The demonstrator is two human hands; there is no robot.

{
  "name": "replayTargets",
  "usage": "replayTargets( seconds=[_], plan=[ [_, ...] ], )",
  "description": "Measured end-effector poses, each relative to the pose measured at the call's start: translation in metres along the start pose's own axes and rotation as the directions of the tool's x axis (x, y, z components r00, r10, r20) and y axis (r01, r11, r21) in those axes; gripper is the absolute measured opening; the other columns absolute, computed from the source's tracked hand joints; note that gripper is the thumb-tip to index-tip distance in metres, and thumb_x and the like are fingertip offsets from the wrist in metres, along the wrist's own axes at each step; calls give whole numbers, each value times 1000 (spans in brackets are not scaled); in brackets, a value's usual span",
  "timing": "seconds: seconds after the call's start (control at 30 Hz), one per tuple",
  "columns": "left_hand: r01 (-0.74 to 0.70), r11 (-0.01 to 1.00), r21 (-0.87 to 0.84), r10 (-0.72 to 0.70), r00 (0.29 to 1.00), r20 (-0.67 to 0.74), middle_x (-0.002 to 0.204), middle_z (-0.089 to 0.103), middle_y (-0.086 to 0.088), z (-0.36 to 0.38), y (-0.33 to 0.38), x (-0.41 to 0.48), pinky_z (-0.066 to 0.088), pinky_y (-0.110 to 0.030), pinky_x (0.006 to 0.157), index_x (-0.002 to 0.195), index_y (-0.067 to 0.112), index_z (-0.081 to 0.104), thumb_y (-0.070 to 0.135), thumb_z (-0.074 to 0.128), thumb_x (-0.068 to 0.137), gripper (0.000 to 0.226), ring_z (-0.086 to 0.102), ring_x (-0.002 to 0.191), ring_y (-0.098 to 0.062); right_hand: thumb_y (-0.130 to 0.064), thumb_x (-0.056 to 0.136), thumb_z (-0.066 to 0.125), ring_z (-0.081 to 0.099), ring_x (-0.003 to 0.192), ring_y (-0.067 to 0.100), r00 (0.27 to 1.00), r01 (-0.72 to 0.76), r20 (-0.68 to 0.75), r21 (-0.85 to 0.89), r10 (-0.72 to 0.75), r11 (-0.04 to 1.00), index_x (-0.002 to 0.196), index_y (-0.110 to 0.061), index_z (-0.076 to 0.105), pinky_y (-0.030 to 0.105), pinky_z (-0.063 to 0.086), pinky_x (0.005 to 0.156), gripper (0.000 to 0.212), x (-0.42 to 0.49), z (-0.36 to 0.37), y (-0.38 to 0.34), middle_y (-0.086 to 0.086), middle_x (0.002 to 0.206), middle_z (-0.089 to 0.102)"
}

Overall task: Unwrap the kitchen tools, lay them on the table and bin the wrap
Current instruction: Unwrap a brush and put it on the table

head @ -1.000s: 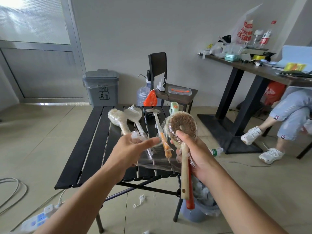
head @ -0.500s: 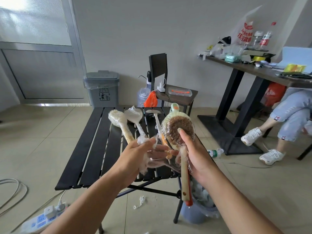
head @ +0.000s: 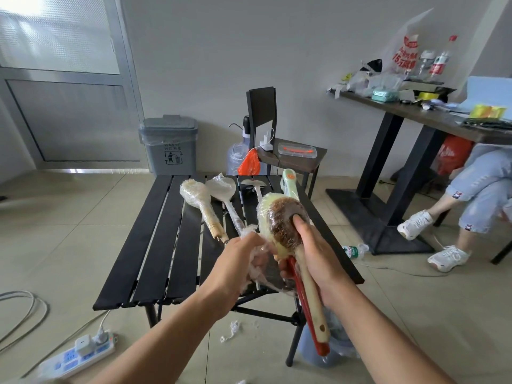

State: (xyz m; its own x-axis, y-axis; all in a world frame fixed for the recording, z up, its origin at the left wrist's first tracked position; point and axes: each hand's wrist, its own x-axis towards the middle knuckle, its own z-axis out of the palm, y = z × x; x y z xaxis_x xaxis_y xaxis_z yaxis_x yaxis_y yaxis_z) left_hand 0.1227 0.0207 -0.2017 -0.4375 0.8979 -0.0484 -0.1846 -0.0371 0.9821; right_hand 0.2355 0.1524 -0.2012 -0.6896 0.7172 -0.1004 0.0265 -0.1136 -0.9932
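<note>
My right hand [head: 318, 253] grips a bundle of long-handled brushes [head: 282, 220] above the near edge of the black slatted table [head: 155, 239]. The bundle's brown bristle head faces me, with a wooden handle and a red handle pointing down. My left hand [head: 235, 261] clutches clear plastic wrap [head: 263, 273] bunched against the bundle's neck. On the table lie a wrapped brush [head: 194, 195], a wrapped spoon [head: 221, 189], a metal ladle [head: 256, 185] and a green-handled tool [head: 289, 181]. A blue bin [head: 329, 353] lined with plastic stands under the table's near right corner.
A grey waste bin [head: 169, 145] stands by the back wall. A power strip [head: 80, 356] and cables lie on the floor at left. A small side table [head: 293, 159], a chair, a cluttered desk [head: 415, 112] and a seated person's legs [head: 465, 206] fill the right.
My left hand has drawn in from a stretched sheet of wrap to the bundle, gathering the wrap into a bunch. The brush bundle has tilted, its handles swinging to the right.
</note>
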Motion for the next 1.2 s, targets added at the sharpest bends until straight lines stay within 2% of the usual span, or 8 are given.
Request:
replayTargets(
  seconds=[0.17, 0.33, 0.53, 0.67, 0.77, 0.9, 1.03, 1.2],
  plan=[
    [-102, 990, 99, 102, 995, 5, 109, 80, -18, 0, -2, -1, 56, -52, 100, 103, 8, 75, 53, 71, 94, 46, 78, 102, -38, -70, 101, 49, 80, 75, 27, 999, 52, -2, -61, -52, 997, 124, -27, 61, 34, 64, 61, 50, 2, -3, 0, 6, 89, 80],
    [-95, 994, 45, 96, 995, -7, 112, 80, -17, 0, -6, -1, 51, -65, 105, 106, 19, 78, 48, 67, 99, 32, 77, 105, -40, -89, 81, 49, 76, 103, 23, 996, 68, -54, -115, -74, 991, 123, -34, 53, 52, 62, 94, 69, 5, -4, 4, 6, 114, 76],
    [-129, 988, -83, 114, 980, -165, 108, 76, -25, 4, -5, 2, 48, -68, 109, 103, -3, 69, 33, 58, 109, 38, 72, 107, -44, -86, 88, 52, 78, 97, 27, 989, 67, -124, -76, -76, 995, 120, -32, 59, 50, 65, 86, 63, 8, -6, 3, 8, 109, 78],
    [-146, 980, -133, 123, 979, -166, 95, 68, -17, 4, -5, 4, 46, -69, 111, 93, 7, 66, 29, 56, 110, 29, 67, 96, -34, -67, 101, 51, 80, 74, 17, 984, 99, -144, -31, -103, 995, 120, -36, 58, 32, 62, 57, 37, 11, -9, 8, 2, 94, 80],
    [-148, 978, -147, 122, 977, -175, 92, 70, -14, 4, -5, 4, 47, -67, 111, 92, 8, 71, 26, 55, 110, 31, 69, 93, -30, -54, 107, 48, 80, 80, 24, 985, 124, -127, 36, -118, 992, 122, -34, 57, 36, 63, 60, 26, 9, -6, 8, 10, 104, 79],
    [-154, 975, -163, 128, 979, -158, 85, 74, -8, 1, 0, 4, 54, -52, 98, 77, 19, 79, 26, 54, 110, 42, 73, 82, -20, -80, 95, 47, 79, 106, 27, 993, 120, 13, 1, -120, 993, 134, -39, 64, 49, 64, 88, 59, 3, -3, 5, 0, 120, 79],
    [-144, 971, -189, 123, 985, -119, 96, 74, -17, -6, 2, 4, 60, -39, 85, 86, 6, 78, 38, 62, 100, 38, 72, 93, -29, -98, 70, 61, 81, 90, 15, 987, 140, 111, -250, -115, 958, 129, -50, 56, 38, 68, 80, 77, -4, 4, 5, -13, 104, 80],
    [-115, 964, -241, 96, 991, -87, 107, 73, -28, -7, 0, 3, 52, -58, 108, 105, -13, 67, 33, 58, 106, 47, 72, 102, -33, -93, 63, 75, 79, 96, 8, 987, 153, 87, -268, -134, 951, 127, -52, 57, 40, 64, 91, 78, -6, 6, 6, -17, 110, 79]
  ],
)
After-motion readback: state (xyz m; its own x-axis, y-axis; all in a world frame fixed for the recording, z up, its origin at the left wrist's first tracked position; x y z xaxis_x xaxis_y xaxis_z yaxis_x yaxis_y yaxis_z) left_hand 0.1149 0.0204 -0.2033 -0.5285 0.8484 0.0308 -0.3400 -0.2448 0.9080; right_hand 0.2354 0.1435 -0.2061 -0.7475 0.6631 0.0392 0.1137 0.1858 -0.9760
